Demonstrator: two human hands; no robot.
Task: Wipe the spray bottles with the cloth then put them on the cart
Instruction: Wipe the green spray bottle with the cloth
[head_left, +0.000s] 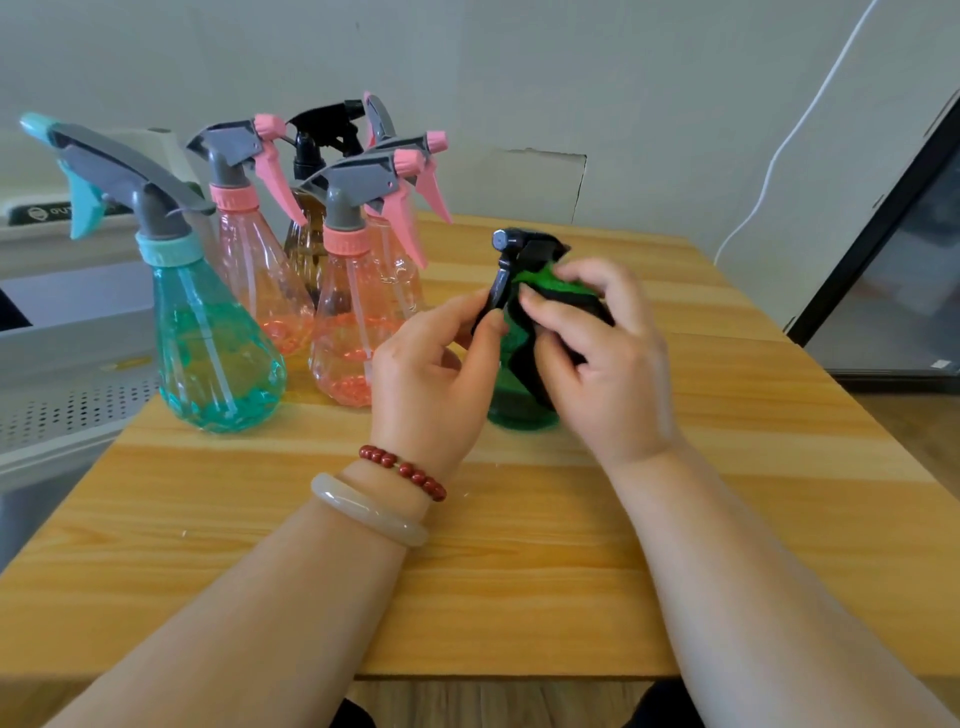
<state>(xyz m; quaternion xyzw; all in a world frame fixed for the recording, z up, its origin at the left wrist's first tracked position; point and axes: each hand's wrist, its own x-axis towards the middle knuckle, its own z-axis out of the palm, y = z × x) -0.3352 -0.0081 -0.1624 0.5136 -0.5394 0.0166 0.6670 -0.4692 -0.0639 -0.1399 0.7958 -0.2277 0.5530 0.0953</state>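
Note:
A green spray bottle with a black spray head stands on the wooden table at its middle. My left hand pinches the bottle's black trigger between thumb and fingers. My right hand holds a green and black cloth wrapped against the bottle's neck and head. To the left stand a teal bottle, three pink bottles, the nearest, and a brown bottle with a black head behind them.
A grey cart with a perforated shelf sits left of the table. A dark glass-fronted cabinet stands at the right. A white cable hangs down the wall behind.

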